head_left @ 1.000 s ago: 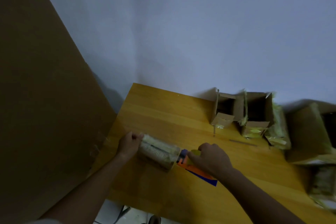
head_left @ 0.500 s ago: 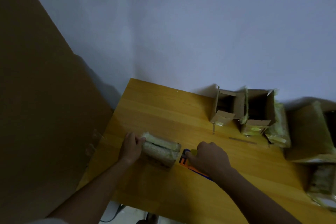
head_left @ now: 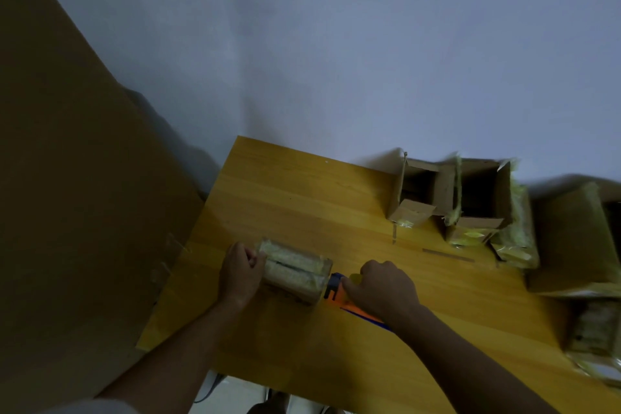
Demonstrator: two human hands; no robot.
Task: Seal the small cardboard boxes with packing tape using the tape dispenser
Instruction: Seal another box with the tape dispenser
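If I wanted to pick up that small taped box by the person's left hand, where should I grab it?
Probably across its two long sides, coming from above. The small taped box lies flat on the table; the left hand holds one short end and the tape dispenser, in the right hand, sits at the other.

small cardboard box (head_left: 295,274) wrapped in yellowish tape, lying on its side near the surface's left edge, flaps shut. orange and blue tape dispenser (head_left: 339,292) sits right against its right end, low on the surface, mostly hidden
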